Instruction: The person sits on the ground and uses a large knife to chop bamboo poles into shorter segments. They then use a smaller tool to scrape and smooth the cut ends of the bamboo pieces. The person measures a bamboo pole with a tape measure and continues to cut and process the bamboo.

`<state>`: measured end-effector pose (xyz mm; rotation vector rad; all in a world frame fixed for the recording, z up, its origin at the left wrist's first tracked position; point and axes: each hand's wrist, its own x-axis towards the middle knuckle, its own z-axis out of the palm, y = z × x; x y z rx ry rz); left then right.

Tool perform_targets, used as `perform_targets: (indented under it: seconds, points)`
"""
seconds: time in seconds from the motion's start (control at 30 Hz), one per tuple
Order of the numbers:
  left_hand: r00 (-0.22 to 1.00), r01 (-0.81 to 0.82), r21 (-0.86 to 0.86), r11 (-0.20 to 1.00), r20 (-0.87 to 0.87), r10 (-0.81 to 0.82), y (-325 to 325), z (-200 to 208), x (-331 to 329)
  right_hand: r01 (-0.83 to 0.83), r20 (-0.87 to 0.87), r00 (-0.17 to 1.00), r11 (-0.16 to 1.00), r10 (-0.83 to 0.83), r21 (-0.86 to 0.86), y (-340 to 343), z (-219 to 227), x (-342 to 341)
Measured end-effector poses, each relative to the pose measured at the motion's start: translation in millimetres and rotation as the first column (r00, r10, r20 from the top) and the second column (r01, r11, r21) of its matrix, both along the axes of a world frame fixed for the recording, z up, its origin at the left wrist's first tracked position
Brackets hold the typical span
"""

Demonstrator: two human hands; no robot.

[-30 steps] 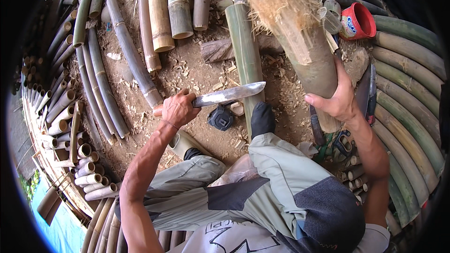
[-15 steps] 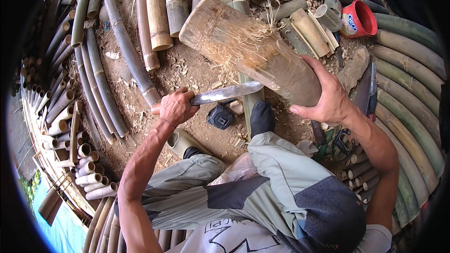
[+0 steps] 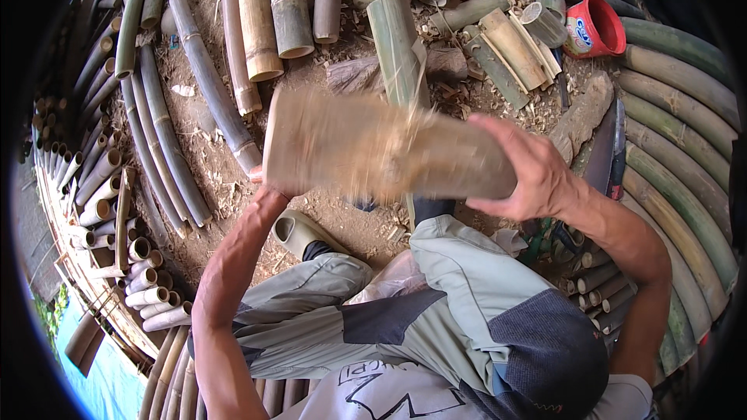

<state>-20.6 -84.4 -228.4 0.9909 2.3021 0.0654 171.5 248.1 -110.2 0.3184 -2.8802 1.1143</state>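
My right hand (image 3: 533,175) grips one end of a thick wooden block (image 3: 334,140), thumb below and fingers over the top. The block is blurred by motion, lies nearly level across my view, and has a rough, frayed middle. Behind its left end is my left hand (image 3: 272,193), with the fingers mostly hidden. The reddish handle end of a large knife (image 3: 255,174) peeks out there; the blade is covered by the block. Just beyond the block, a green bamboo pole (image 3: 393,39) stretches away from me, with light splinters at its near end.
Bamboo poles (image 3: 292,15) lie at the far side, and more are stacked left and right. A log (image 3: 354,75) rests on the dirt with shavings. At the far right are a red bucket (image 3: 607,27), bamboo pieces (image 3: 513,50) and a saw blade (image 3: 603,152). My sandal (image 3: 299,233) is below.
The block has swung down toward me and to the left, levelling out. It now covers the knife blade and most of my left hand, and uncovers the bamboo pole and log beyond.
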Motion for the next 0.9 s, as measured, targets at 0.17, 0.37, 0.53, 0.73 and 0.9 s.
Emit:
perform_targets:
  seconds: [0.17,0.37,0.53,0.73,0.9]
  points:
    - [0.999,0.047,-0.099,0.994,0.006,-0.047,9,-5,-14,-0.483,-0.112,0.777,0.702,0.619,0.524,28,-39,-26]
    - [0.999,0.040,-0.083,0.996,-0.033,-0.043,7,-12,-14,-0.478,0.008,0.853,0.776,0.521,0.412,-11,-13,4]
    - [0.996,0.047,-0.048,0.998,-0.072,-0.050,16,-14,-11,-0.459,0.135,0.877,0.719,0.462,0.523,42,-43,-30]
    - [0.993,0.058,-0.014,0.998,-0.102,-0.059,12,-16,-16,-0.486,-0.110,0.827,0.799,0.552,0.353,-18,-14,7]
    - [0.996,0.063,-0.061,0.996,-0.057,-0.067,19,-13,-21,-0.387,0.293,0.922,0.671,0.255,0.633,46,-35,-35]
